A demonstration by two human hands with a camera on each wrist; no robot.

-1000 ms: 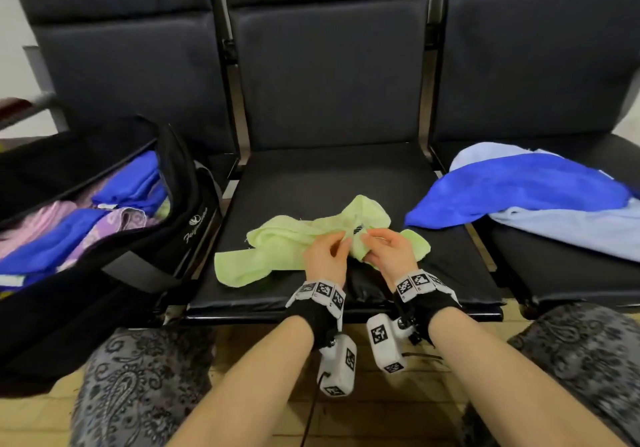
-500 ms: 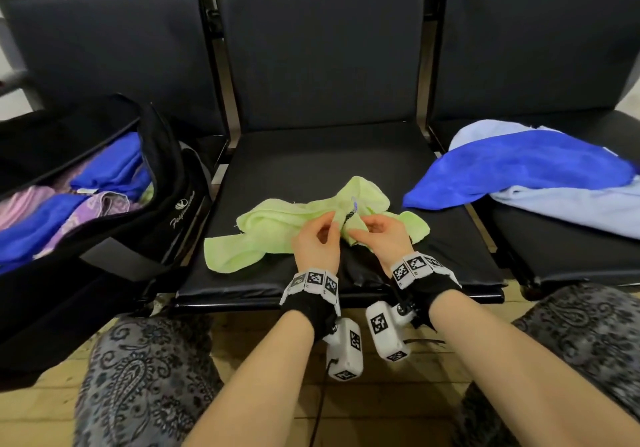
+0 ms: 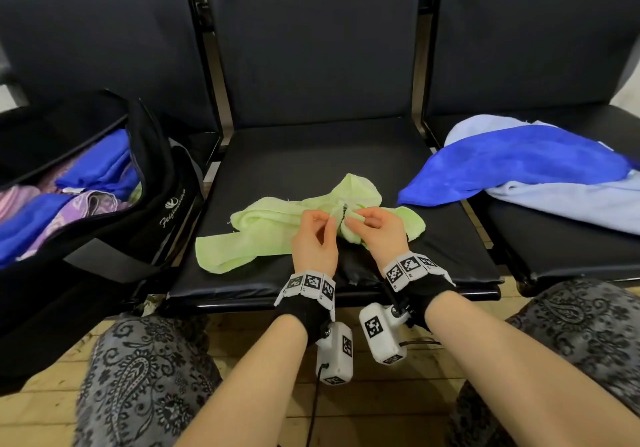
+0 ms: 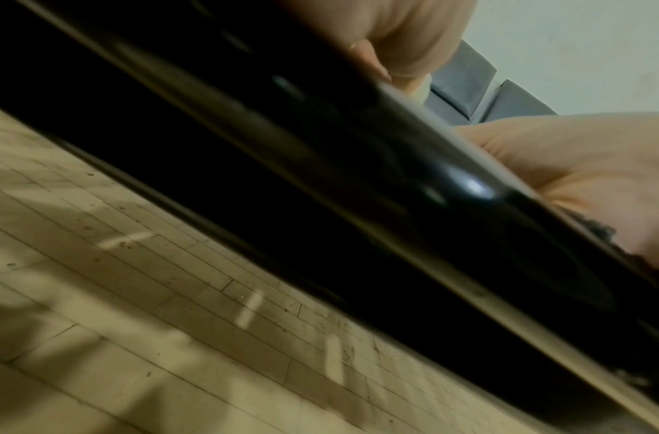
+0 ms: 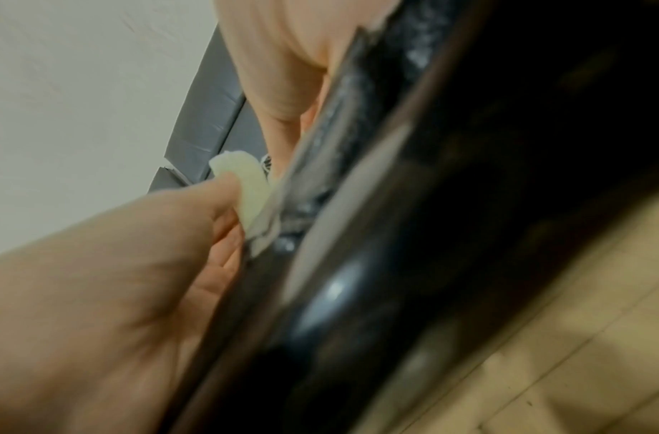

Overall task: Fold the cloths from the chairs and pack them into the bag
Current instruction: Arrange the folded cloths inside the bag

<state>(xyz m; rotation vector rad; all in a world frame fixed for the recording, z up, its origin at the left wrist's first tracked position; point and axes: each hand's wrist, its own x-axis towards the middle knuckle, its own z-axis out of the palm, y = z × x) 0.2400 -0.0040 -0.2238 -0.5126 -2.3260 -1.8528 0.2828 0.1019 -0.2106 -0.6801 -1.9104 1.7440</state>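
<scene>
A crumpled light green cloth [image 3: 263, 228] lies on the middle chair seat [image 3: 311, 166]. My left hand [image 3: 317, 235] and right hand [image 3: 375, 228] meet over its middle, and each pinches a bit of the fabric between thumb and fingers. In the right wrist view a small fold of the green cloth [image 5: 251, 188] shows at my fingertips, with the black seat edge [image 5: 394, 235] filling the frame. On the right chair a royal blue cloth [image 3: 512, 166] lies over a pale blue cloth [image 3: 561, 204]. The open black bag [image 3: 162, 211] stands on the left chair with folded cloths inside.
Three dark padded chairs stand in a row with metal frames [image 3: 214, 75] between them. My knees in grey patterned trousers [image 3: 138, 377] sit below the seat fronts. The floor [image 4: 134, 323] is light wood planks.
Both hands stay at the middle of the green cloth and have worked their fingers along its bunched fabric. The head view has tilted down a little.
</scene>
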